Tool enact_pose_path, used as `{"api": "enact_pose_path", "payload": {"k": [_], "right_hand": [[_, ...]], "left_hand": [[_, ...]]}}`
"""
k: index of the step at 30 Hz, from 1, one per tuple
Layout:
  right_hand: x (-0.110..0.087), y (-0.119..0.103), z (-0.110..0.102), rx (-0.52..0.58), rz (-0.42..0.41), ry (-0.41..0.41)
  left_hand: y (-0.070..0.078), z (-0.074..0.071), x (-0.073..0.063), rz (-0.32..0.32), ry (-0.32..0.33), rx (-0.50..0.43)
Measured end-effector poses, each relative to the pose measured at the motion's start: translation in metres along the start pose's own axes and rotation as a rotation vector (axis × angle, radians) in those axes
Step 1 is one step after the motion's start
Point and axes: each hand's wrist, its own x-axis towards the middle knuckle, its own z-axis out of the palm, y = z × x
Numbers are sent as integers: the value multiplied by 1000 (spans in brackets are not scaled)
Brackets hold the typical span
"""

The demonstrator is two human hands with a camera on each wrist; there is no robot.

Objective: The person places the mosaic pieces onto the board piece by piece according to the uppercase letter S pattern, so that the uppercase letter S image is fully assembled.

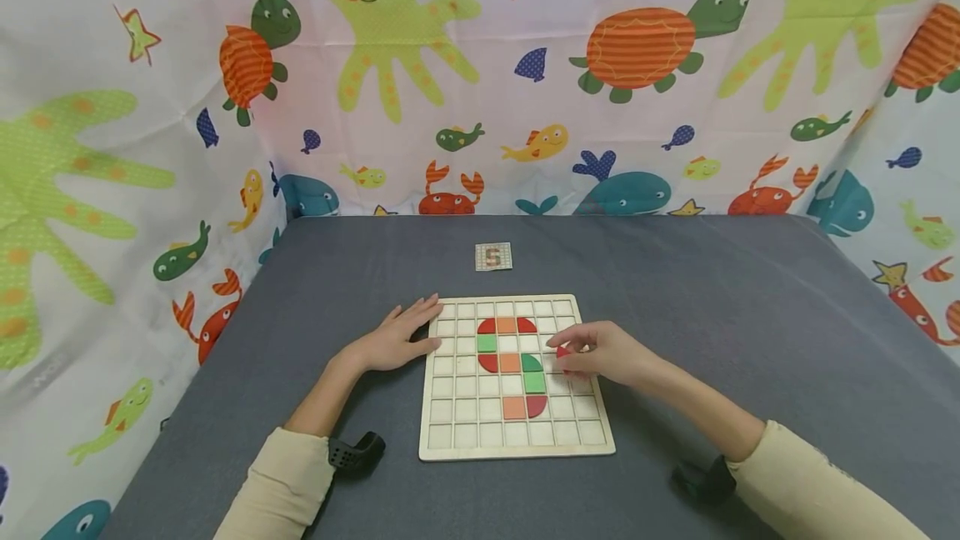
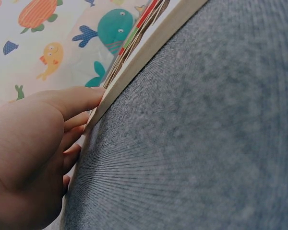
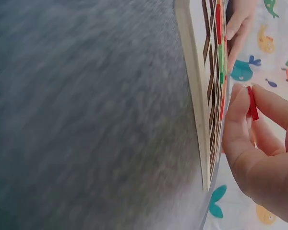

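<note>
A pale wooden grid board (image 1: 517, 453) lies on the grey table. On it, red quarter-round tiles, orange squares (image 1: 509, 363), green squares (image 1: 487, 343) and a green quarter-round tile (image 1: 531, 363) form an S-like figure. My right hand (image 1: 611, 354) pinches a red tile (image 3: 253, 103) between thumb and fingers, held above the board's right part. The fingers partly cover this tile, so its full outline is hidden. At the board's upper left edge rests my left hand (image 1: 393, 340), fingers extended, with the thumb touching the rim in the left wrist view.
Behind the board lies a small card (image 1: 492, 257) showing a gridded S-like figure. A curtain (image 1: 465, 107) printed with sea animals hangs around the back and sides of the table (image 1: 360, 257). Dark devices are strapped at both wrists.
</note>
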Motion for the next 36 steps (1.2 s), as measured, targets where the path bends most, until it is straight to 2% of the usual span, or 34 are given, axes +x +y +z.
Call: {"api": "enact_pose_path", "payload": {"k": [8, 14, 21, 29, 36], "right_hand": [[13, -7, 13, -37, -50, -48], [20, -14, 21, -22, -62, -91], [27, -26, 34, -126, -135, -117], [34, -34, 52, -94, -177, -188], [39, -38, 66, -115, -199, -230]], "left_hand": [[2, -2, 0, 7, -2, 3], [2, -2, 0, 2, 2, 4], [3, -2, 0, 0, 1, 10], [1, -2, 0, -6, 1, 16], [0, -1, 1, -11, -3, 25]]}}
